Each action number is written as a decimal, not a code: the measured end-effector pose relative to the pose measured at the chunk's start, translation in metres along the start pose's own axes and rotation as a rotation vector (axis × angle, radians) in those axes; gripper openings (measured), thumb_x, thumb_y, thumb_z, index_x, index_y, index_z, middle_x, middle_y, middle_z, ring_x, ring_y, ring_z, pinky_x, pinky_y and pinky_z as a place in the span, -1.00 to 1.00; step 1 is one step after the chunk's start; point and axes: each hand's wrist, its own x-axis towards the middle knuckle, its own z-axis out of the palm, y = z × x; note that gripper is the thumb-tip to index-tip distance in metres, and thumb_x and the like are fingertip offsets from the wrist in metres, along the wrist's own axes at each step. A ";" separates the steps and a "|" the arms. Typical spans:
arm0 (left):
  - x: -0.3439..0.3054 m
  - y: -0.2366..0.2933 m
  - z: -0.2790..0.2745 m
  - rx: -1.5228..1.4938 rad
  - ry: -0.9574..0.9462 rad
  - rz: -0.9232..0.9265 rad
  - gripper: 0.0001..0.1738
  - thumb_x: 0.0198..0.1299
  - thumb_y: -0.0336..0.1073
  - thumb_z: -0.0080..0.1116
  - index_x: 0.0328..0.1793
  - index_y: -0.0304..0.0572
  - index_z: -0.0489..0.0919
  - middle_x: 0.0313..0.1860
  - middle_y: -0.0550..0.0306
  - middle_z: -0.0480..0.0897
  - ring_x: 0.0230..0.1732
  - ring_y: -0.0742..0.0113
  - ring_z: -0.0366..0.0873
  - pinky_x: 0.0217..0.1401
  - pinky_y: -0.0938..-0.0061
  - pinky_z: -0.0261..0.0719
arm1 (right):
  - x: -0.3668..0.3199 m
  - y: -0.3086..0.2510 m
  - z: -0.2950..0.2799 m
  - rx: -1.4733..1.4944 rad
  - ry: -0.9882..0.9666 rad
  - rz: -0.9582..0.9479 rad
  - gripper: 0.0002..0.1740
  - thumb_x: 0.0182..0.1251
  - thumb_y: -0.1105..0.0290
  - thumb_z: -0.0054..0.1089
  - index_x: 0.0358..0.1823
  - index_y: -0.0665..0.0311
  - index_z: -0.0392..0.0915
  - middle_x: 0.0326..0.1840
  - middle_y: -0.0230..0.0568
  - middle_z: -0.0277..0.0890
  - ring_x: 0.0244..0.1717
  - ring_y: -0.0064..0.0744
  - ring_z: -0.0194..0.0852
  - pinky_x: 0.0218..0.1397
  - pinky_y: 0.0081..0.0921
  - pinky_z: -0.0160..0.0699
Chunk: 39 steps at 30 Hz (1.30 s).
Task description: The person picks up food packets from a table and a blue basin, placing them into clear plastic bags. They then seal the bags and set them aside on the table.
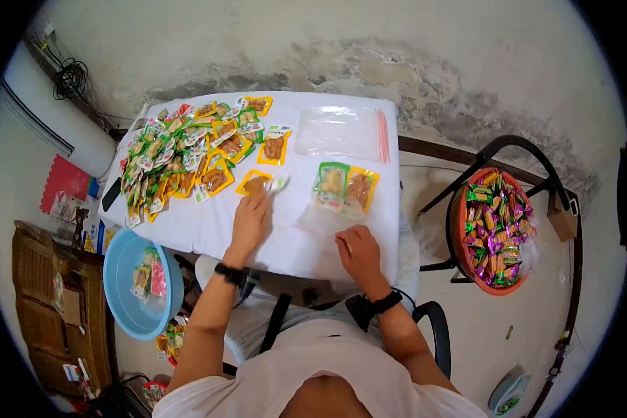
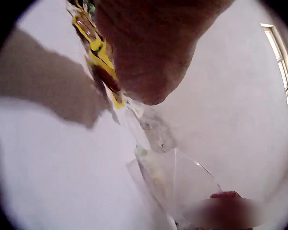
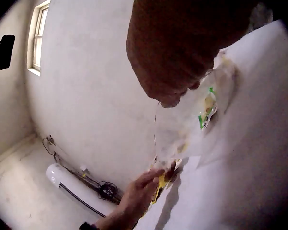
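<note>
My left hand [image 1: 249, 226] [image 2: 153, 48] [image 3: 139, 191] pinches a yellow-edged food packet [image 1: 255, 182] [image 3: 162, 182] near the middle of the white-covered table. To its right lies a clear bag [image 1: 322, 221] [image 2: 170, 177] [image 3: 177, 129], with a green-edged packet [image 1: 331, 180] [image 3: 209, 109] and another yellow-edged packet [image 1: 361, 188] in it. The near edge of this bag is lifted between the curled fingers of my right hand [image 1: 359, 252] [image 2: 225, 211] [image 3: 187, 48]. The fingertips are partly hidden in both wrist views.
A heap of packets [image 1: 167, 157] covers the table's left side, beside a dark phone [image 1: 111, 194]. Flat clear bags with red edges [image 1: 338, 132] lie at the back right. A blue basin [image 1: 122, 282] stands lower left; a red basin of wrapped snacks [image 1: 494, 230] is at the right.
</note>
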 end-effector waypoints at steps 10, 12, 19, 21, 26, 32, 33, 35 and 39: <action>-0.121 -0.032 0.001 -0.138 0.150 -0.596 -0.60 0.13 -0.31 0.20 0.06 -0.35 0.44 -0.03 -0.12 0.51 -0.14 0.12 0.53 -0.10 0.37 0.53 | 0.004 -0.002 0.006 0.048 -0.034 0.032 -0.90 0.06 0.50 0.26 -0.37 0.25 0.55 -0.40 -0.17 0.45 -0.28 -0.11 0.46 -0.26 -0.31 0.46; -0.109 -0.034 0.018 -0.401 0.325 -0.794 -0.59 0.07 -0.28 0.25 -0.01 -0.37 0.45 -0.25 -0.02 0.51 -0.26 0.19 0.49 -0.19 0.38 0.49 | 0.002 -0.006 0.007 0.050 -0.035 0.022 -0.91 0.06 0.50 0.26 -0.37 0.24 0.55 -0.40 -0.17 0.45 -0.28 -0.12 0.46 -0.25 -0.31 0.45; -0.084 -0.073 0.048 -0.663 0.313 -0.893 -0.52 0.06 -0.48 0.18 0.14 -0.36 0.36 -0.43 0.13 0.49 -0.49 0.36 0.53 -0.42 0.47 0.54 | 0.002 -0.008 0.008 -0.032 -0.055 0.031 -0.93 0.08 0.50 0.24 -0.38 0.24 0.54 -0.38 -0.17 0.46 -0.27 -0.12 0.46 -0.23 -0.32 0.45; -0.067 -0.063 0.043 -0.788 0.363 -0.927 -0.52 0.06 -0.50 0.15 0.16 -0.35 0.35 -0.45 0.14 0.49 -0.53 0.36 0.54 -0.48 0.49 0.54 | 0.002 -0.008 0.009 -0.010 -0.056 0.021 -0.93 0.08 0.51 0.24 -0.38 0.24 0.54 -0.38 -0.17 0.46 -0.26 -0.12 0.46 -0.22 -0.31 0.45; -0.044 -0.083 0.050 -0.862 0.264 -0.923 -0.50 0.11 -0.48 0.10 0.21 -0.36 0.31 -0.48 0.06 0.56 -0.58 0.34 0.57 -0.55 0.49 0.54 | 0.001 -0.005 0.016 -0.010 -0.064 0.005 -0.92 0.07 0.53 0.24 -0.38 0.25 0.54 -0.37 -0.15 0.47 -0.26 -0.12 0.45 -0.22 -0.30 0.46; 0.001 -0.120 -0.006 -0.375 0.613 -0.871 -0.66 0.17 -0.27 0.11 0.00 -0.35 0.53 -0.19 -0.11 0.61 -0.13 0.12 0.57 -0.07 0.34 0.51 | 0.002 -0.002 0.014 -0.050 -0.091 0.010 -0.93 0.12 0.57 0.21 -0.34 0.32 0.54 -0.38 -0.13 0.44 -0.31 -0.16 0.45 -0.26 -0.39 0.45; -0.002 -0.187 0.023 -0.424 0.648 -0.869 -0.63 0.26 -0.34 0.09 0.17 -0.31 0.47 -0.11 0.05 0.59 -0.15 0.35 0.52 -0.13 0.51 0.49 | 0.001 -0.001 0.015 -0.049 -0.094 0.008 -0.93 0.12 0.57 0.21 -0.34 0.32 0.54 -0.38 -0.13 0.44 -0.31 -0.16 0.45 -0.26 -0.39 0.45; 0.016 -0.237 0.019 -0.645 0.778 -0.852 -0.75 0.25 -0.32 0.10 0.02 -0.23 0.51 -0.24 0.16 0.57 -0.27 0.36 0.50 -0.20 0.50 0.49 | 0.000 0.002 0.016 -0.039 -0.116 0.022 -0.93 0.13 0.58 0.20 -0.34 0.32 0.55 -0.38 -0.13 0.44 -0.31 -0.17 0.46 -0.26 -0.41 0.45; 0.037 -0.257 -0.020 -1.449 0.752 -0.982 -0.90 0.24 -0.28 0.11 -0.28 -0.05 0.45 -0.49 0.28 0.39 -0.47 0.45 0.34 -0.41 0.52 0.40 | 0.001 0.002 0.015 -0.060 -0.116 0.035 -0.93 0.12 0.58 0.21 -0.34 0.33 0.54 -0.38 -0.13 0.44 -0.32 -0.18 0.45 -0.27 -0.42 0.45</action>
